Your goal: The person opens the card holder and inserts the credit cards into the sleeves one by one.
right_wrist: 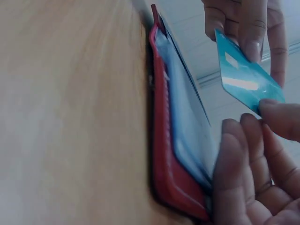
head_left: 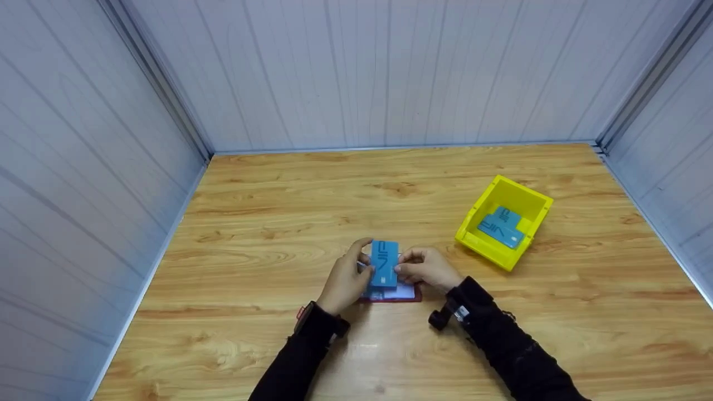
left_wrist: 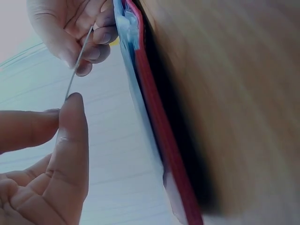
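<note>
A blue card (head_left: 384,262) marked VIP is held upright on its short side between both hands, above a red card holder (head_left: 418,297) with clear plastic sleeves. My left hand (head_left: 345,281) pinches the card's left edge between thumb and finger. At the opposite edge, my right hand (head_left: 429,268) pinches it with thumb and fingertips. In the left wrist view the card (left_wrist: 77,63) shows edge-on, apart from the holder (left_wrist: 154,108). The right wrist view shows the card's shiny face (right_wrist: 241,75) tilted over the holder (right_wrist: 161,140), which lies on the table.
A yellow bin (head_left: 484,259) stands to the right on the wooden table (head_left: 267,211), with blue VIP cards (head_left: 501,228) lying inside it. White panels (head_left: 356,72) wall the table at the back and both sides. A black wrist camera (head_left: 440,319) juts out beside the right sleeve.
</note>
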`<control>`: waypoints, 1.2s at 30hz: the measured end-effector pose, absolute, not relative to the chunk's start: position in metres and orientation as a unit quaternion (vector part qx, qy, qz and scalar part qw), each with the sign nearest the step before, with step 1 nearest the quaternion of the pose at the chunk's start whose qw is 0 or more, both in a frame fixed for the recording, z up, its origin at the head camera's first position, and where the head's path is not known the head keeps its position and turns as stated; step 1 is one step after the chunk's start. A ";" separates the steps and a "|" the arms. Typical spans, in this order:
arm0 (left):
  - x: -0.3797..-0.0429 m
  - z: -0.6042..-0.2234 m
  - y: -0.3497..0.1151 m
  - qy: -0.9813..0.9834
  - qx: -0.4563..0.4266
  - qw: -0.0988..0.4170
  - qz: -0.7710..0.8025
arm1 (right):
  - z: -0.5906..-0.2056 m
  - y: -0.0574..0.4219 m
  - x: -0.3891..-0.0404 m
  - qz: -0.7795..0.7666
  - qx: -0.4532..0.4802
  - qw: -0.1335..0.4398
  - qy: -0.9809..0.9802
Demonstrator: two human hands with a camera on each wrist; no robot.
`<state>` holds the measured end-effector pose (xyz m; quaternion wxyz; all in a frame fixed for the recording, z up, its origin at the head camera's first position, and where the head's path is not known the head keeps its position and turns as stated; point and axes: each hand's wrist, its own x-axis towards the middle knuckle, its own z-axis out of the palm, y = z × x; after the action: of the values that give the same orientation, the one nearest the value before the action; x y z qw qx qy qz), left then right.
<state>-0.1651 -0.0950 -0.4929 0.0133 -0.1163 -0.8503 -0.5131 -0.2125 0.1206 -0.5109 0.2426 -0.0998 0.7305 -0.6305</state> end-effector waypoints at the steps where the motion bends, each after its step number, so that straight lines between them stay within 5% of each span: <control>1: -0.165 -0.493 -0.095 -0.849 -0.115 0.013 -0.516 | -0.509 0.122 -0.212 -0.619 -0.102 0.238 0.742; 20: -0.166 -0.490 -0.103 -0.886 -0.075 0.024 -0.457 | -0.493 0.147 -0.217 -0.333 -0.160 0.162 0.915; 36: -0.165 -0.488 -0.106 -0.891 -0.050 -0.025 -0.450 | -0.492 0.139 -0.210 -0.250 -0.183 0.117 0.944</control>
<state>-0.1650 -0.1058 -0.4879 -0.0250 -0.0498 -0.8911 -0.4503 -0.2102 0.1386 -0.4925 0.1169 -0.1834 0.9435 -0.2499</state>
